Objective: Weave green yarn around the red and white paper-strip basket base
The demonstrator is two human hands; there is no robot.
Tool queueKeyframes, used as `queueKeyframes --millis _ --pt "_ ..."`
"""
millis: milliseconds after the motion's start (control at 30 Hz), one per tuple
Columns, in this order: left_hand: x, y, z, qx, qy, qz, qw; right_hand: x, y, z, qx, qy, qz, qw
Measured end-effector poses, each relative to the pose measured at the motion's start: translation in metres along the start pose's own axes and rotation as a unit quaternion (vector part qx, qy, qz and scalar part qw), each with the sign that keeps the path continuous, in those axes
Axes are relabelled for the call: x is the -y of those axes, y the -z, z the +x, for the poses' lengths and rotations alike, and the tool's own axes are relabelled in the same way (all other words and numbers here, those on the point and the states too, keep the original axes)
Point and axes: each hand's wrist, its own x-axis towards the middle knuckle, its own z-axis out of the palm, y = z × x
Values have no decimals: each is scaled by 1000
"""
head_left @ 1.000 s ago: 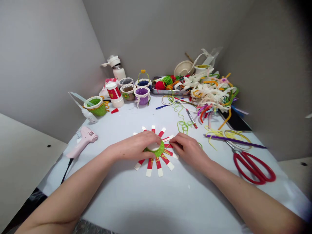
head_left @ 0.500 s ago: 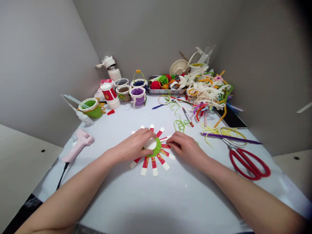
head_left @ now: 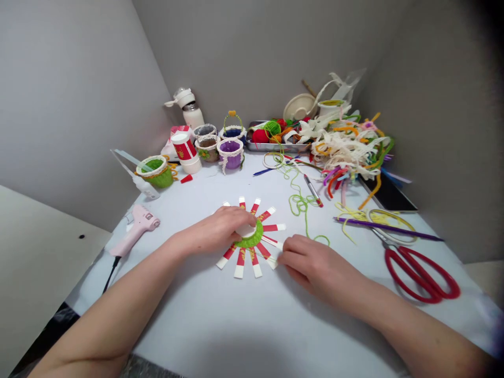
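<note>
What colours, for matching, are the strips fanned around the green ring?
The strips are red with white tips; head view.

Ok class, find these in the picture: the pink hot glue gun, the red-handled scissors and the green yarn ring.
pink hot glue gun (head_left: 139, 223): head view, on the body.
red-handled scissors (head_left: 449, 297): head view, on a finger loop.
green yarn ring (head_left: 252, 240): head view, on its uncovered front.

Red-white strips (head_left: 241, 265) fanned around green ring (head_left: 249, 241)

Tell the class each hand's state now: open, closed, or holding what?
Left hand: holding the cut paper cup from above.
Right hand: open, empty.
</note>
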Motion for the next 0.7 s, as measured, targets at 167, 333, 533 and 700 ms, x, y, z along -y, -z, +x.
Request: queueKeyframes --millis 167,333,533,700 --pt "-1 1 0 7 4 -7 1000 11 -5 -4 50 27 -9 998" --pt "1 1 -1 -2 -2 -24 1000 6 -9 -7 40 5 -55 998" --pt "0 -2 -2 11 -19 -52 998 -15 -12 3 -27 -103 -28 994" --pt "-10 -2 -1 33 -47 -73 996 -26 -18 15 -63 -172 49 982"
